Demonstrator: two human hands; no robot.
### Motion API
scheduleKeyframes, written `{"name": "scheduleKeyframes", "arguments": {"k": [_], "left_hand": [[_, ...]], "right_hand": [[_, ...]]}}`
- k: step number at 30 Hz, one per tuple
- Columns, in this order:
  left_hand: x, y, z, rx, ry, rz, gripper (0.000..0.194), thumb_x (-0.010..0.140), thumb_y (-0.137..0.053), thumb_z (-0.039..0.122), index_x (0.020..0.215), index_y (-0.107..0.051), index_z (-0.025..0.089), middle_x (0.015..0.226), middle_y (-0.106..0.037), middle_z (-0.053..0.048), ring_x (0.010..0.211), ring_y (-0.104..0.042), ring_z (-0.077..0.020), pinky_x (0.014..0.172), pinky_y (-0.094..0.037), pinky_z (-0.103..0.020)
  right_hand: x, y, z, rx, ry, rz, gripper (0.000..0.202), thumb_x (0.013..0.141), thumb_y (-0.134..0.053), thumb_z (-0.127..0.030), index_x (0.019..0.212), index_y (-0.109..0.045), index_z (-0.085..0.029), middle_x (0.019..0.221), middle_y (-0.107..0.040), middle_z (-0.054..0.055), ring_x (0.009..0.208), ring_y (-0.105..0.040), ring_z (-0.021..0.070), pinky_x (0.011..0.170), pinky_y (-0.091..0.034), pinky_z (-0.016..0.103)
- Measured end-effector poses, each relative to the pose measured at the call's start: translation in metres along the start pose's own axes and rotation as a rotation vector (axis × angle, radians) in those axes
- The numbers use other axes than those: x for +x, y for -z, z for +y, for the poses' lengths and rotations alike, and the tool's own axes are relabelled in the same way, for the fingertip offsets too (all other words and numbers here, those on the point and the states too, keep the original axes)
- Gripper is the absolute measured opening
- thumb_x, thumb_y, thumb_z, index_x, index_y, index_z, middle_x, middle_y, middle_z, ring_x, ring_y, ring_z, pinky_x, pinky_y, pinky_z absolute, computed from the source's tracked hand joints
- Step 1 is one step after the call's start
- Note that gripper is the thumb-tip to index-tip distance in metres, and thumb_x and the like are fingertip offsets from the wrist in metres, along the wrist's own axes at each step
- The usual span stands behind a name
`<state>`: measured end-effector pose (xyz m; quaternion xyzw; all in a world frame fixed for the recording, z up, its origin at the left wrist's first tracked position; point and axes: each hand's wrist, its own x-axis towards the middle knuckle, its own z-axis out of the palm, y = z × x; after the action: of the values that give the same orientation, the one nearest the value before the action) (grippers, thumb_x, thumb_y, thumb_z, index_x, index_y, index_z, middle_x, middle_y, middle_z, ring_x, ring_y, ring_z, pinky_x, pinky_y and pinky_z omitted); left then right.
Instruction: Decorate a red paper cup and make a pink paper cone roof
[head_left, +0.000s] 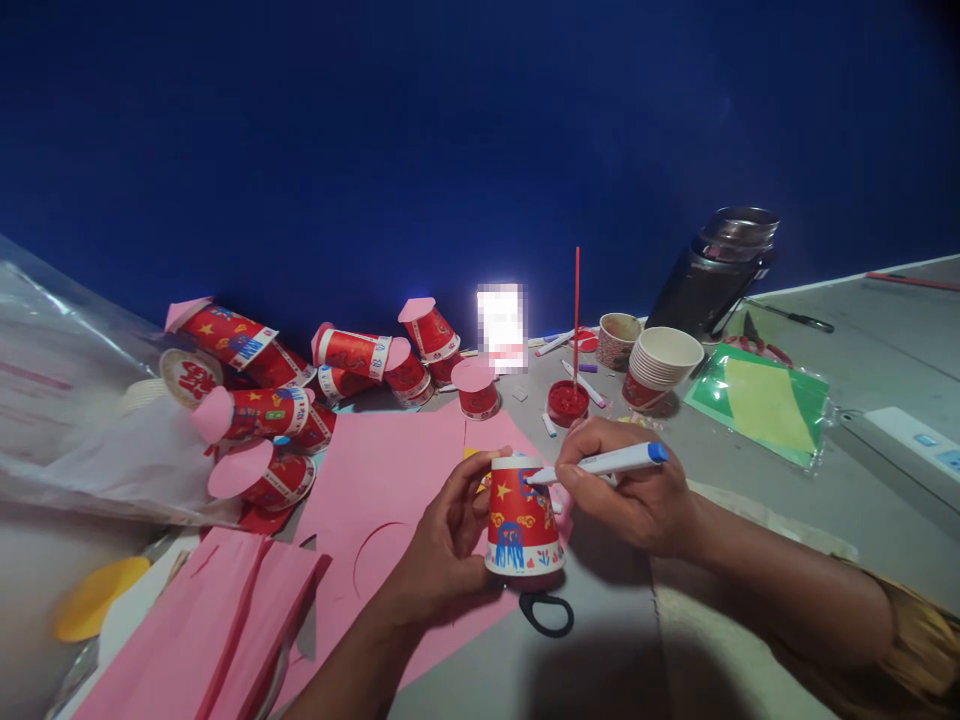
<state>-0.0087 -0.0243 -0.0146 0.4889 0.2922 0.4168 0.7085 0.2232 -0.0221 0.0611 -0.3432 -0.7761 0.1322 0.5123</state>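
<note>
My left hand (450, 530) is closed around an upside-down red paper cup (517, 515), holding it by its top and lower rim. Blue drawing, a yellow star and a white flowered band show on its side. My right hand (630, 495) grips a white marker (611, 461) with a blue end, its tip touching the upper side of the cup near a blue outline. Below the cup lies a black scissors handle (547, 613); the rest of the scissors is hidden. Pink paper sheets (375, 460) spread under and left of my left hand.
Several decorated red cups with pink discs (255, 410) pile at the left by a plastic bag (67, 400). Behind my right hand stand a red paint pot (568, 402) with a stick, stacked paper cups (664, 365), a dark flask (705, 275), and a green packet (761, 400).
</note>
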Motion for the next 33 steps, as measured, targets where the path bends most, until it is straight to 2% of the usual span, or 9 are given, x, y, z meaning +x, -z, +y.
{"name": "scheduleKeyframes", "arguments": {"k": [4,9,16,22,25,29,33], "left_hand": [[0.001,0.000,0.001,0.006,-0.016,0.006,0.091,0.058,-0.095,0.012,0.138,-0.057,0.034,0.157,-0.049,-0.011,0.136,-0.058,-0.0364,0.106,-0.054,-0.045],[0.002,-0.003,0.006,-0.038,0.054,0.018,0.091,0.059,-0.097,0.022,0.139,-0.055,0.031,0.153,-0.052,-0.015,0.122,-0.066,-0.0363,0.107,-0.052,-0.055],[0.003,0.002,0.004,-0.015,0.005,0.005,0.092,0.056,-0.097,0.016,0.137,-0.058,0.033,0.152,-0.053,-0.013,0.131,-0.060,-0.0374,0.105,-0.055,-0.049],[0.004,0.007,-0.004,-0.034,0.024,0.027,0.105,0.044,-0.103,0.022,0.138,-0.057,0.032,0.146,-0.057,-0.015,0.125,-0.064,-0.0419,0.104,-0.053,-0.061],[0.004,0.007,-0.004,-0.052,0.045,0.045,0.107,0.042,-0.104,0.025,0.138,-0.056,0.033,0.142,-0.060,-0.015,0.122,-0.065,-0.0430,0.102,-0.053,-0.064],[0.004,0.007,-0.003,-0.055,0.056,0.041,0.105,0.043,-0.104,0.026,0.137,-0.057,0.034,0.139,-0.061,-0.015,0.121,-0.066,-0.0430,0.100,-0.054,-0.064],[0.004,0.008,-0.004,-0.039,0.036,0.034,0.105,0.046,-0.103,0.023,0.139,-0.056,0.033,0.140,-0.061,-0.015,0.121,-0.066,-0.0417,0.102,-0.054,-0.061]], "right_hand": [[0.000,0.001,0.001,-0.020,0.002,0.005,0.011,0.090,-0.058,-0.015,0.082,-0.063,-0.020,0.065,-0.067,0.001,0.053,-0.061,0.0143,0.051,-0.047,0.026],[-0.001,0.002,0.002,-0.011,-0.025,0.019,0.011,0.091,-0.058,-0.016,0.082,-0.063,-0.020,0.064,-0.066,0.001,0.055,-0.062,0.0151,0.051,-0.047,0.027],[-0.001,0.003,0.001,-0.011,-0.037,0.020,0.012,0.092,-0.058,-0.017,0.081,-0.063,-0.020,0.065,-0.067,0.002,0.056,-0.063,0.0151,0.050,-0.047,0.026],[-0.002,0.002,0.002,0.002,-0.051,0.050,0.012,0.090,-0.059,-0.017,0.079,-0.063,-0.020,0.065,-0.067,0.002,0.055,-0.062,0.0150,0.050,-0.047,0.027],[-0.001,0.002,0.001,0.015,-0.059,0.111,0.012,0.090,-0.059,-0.016,0.079,-0.064,-0.020,0.064,-0.066,0.002,0.055,-0.061,0.0151,0.050,-0.048,0.027],[0.001,0.000,0.000,0.026,-0.071,0.203,0.013,0.089,-0.060,-0.015,0.078,-0.065,-0.020,0.065,-0.067,0.002,0.055,-0.061,0.0147,0.051,-0.050,0.027],[0.001,-0.002,-0.001,0.037,-0.068,0.201,0.012,0.089,-0.062,-0.014,0.079,-0.066,-0.019,0.067,-0.068,0.001,0.056,-0.063,0.0134,0.051,-0.051,0.024]]}}
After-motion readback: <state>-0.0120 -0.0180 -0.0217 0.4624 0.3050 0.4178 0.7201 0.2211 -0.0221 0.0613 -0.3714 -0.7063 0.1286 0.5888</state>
